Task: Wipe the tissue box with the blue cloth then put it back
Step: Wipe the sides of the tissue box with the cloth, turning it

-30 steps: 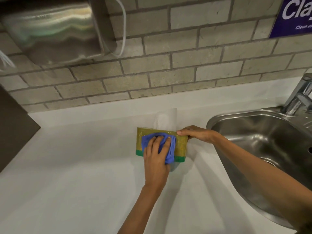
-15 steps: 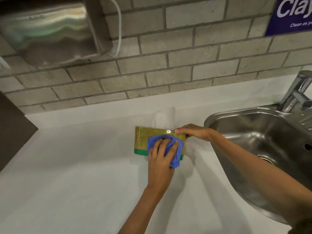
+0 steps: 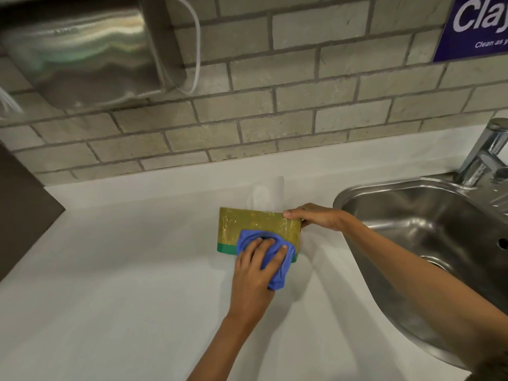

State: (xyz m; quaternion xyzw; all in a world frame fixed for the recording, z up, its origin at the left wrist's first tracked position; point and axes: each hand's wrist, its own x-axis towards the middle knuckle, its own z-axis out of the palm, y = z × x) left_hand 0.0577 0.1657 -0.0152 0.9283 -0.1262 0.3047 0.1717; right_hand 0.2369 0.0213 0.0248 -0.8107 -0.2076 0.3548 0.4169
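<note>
A yellow-gold tissue box (image 3: 247, 226) with a green lower band stands on the white counter (image 3: 137, 284), a white tissue (image 3: 265, 193) sticking up from its top. My left hand (image 3: 254, 273) presses the blue cloth (image 3: 275, 257) flat against the box's near face, toward its lower right. My right hand (image 3: 316, 217) grips the box's upper right corner, thumb on the near top edge.
A stainless sink (image 3: 428, 237) lies right of the box, with a chrome tap (image 3: 486, 155) at its far corner. A metal dispenser (image 3: 82, 50) hangs on the brick wall, upper left. A dark panel (image 3: 22, 215) borders the counter's left side.
My left hand slid the blue cloth rightward and down across the box's near face. My right hand kept its hold on the corner.
</note>
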